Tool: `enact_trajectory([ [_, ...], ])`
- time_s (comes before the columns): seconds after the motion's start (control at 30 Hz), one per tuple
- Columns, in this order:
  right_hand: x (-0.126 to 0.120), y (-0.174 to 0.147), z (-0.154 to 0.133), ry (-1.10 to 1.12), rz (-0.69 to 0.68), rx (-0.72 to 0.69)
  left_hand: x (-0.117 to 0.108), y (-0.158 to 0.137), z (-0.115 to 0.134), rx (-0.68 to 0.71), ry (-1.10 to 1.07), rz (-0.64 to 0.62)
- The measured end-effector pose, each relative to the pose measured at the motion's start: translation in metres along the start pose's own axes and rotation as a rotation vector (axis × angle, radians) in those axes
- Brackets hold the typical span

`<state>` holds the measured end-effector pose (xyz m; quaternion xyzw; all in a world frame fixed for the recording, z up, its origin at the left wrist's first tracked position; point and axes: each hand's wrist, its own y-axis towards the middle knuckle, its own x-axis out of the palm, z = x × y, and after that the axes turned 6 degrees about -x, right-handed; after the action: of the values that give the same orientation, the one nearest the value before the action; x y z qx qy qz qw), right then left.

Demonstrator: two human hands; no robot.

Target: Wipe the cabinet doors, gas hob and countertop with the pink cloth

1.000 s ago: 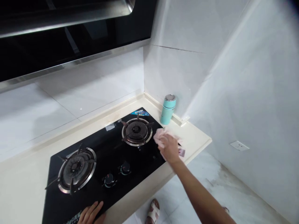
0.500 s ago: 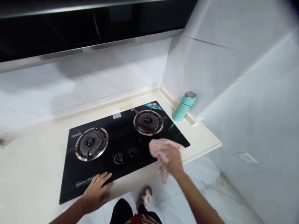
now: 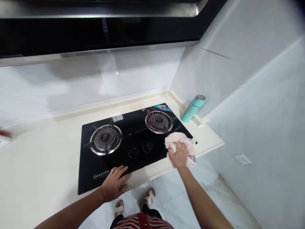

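A pale pink cloth (image 3: 177,138) lies bunched on the front right corner of the black glass gas stove (image 3: 133,132). My right hand (image 3: 179,155) is closed on it, pressing it down near the glass edge; part of the cloth hangs over the pale counter. Resting on the stove's front edge, right of the brand lettering, is my left hand (image 3: 115,182), its fingers stretched out and holding nothing. Between the hands and the back stand the left burner (image 3: 106,139) and the right burner (image 3: 159,122), with two dark knobs (image 3: 140,149) in front.
A turquoise flask (image 3: 192,108) stands on the cream counter (image 3: 43,156) by the right wall. The range hood (image 3: 100,31) overhangs the stove. At the far left sits a partly seen red and white object (image 3: 4,138). A wall socket (image 3: 242,159) is at right.
My right hand has brought the cloth down flat onto the stove's front right corner, where before it was bunched and blurred. My left hand stays on the front edge. The view has shifted.
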<state>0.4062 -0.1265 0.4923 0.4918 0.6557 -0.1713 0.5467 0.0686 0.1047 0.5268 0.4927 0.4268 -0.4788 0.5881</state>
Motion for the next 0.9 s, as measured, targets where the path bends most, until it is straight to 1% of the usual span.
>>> enact_trajectory([
  [0.1, 0.005, -0.05, -0.07, 0.04, 0.002, -0.131, 0.006, -0.004, -0.002, 0.009, -0.014, 0.08],
  [0.2, 0.008, -0.098, -0.141, 0.102, 0.025, -0.175, 0.01, -0.007, -0.005, 0.055, -0.034, 0.156],
  [0.27, 0.01, -0.125, -0.181, 0.175, -0.026, -0.205, 0.012, -0.008, -0.008, 0.08, -0.085, 0.208],
  [0.33, 0.01, -0.145, -0.209, 0.267, -0.114, -0.243, 0.014, -0.009, -0.012, 0.12, -0.177, 0.257],
  [0.4, 0.008, -0.157, -0.221, 0.378, -0.188, -0.283, 0.014, -0.011, -0.014, 0.164, -0.258, 0.295],
  [0.43, 0.007, -0.161, -0.221, 0.447, -0.209, -0.296, 0.013, -0.012, -0.012, 0.167, -0.275, 0.31],
  [0.5, 0.002, -0.163, -0.21, 0.613, -0.228, -0.282, 0.007, -0.009, -0.005, 0.13, -0.262, 0.329],
  [0.53, -0.002, -0.162, -0.2, 0.691, -0.215, -0.24, 0.002, -0.006, 0.001, 0.101, -0.247, 0.328],
  [0.6, -0.01, -0.155, -0.172, 0.768, -0.112, -0.079, -0.009, 0.008, 0.017, 0.046, -0.228, 0.285],
  [0.67, -0.017, -0.141, -0.139, 0.67, 0.043, 0.069, -0.018, 0.028, 0.033, 0.009, -0.229, 0.2],
  [0.73, -0.02, -0.119, -0.105, 0.494, 0.156, 0.126, -0.017, 0.053, 0.047, -0.003, -0.227, 0.086],
  [0.77, -0.018, -0.106, -0.09, 0.415, 0.18, 0.134, -0.012, 0.065, 0.052, 0.004, -0.216, 0.021],
  [0.83, -0.008, -0.081, -0.068, 0.313, 0.194, 0.164, 0.006, 0.086, 0.06, 0.006, -0.17, -0.102],
  [0.9, 0.006, -0.062, -0.057, 0.256, 0.206, 0.221, 0.027, 0.102, 0.066, -0.012, -0.116, -0.163],
])
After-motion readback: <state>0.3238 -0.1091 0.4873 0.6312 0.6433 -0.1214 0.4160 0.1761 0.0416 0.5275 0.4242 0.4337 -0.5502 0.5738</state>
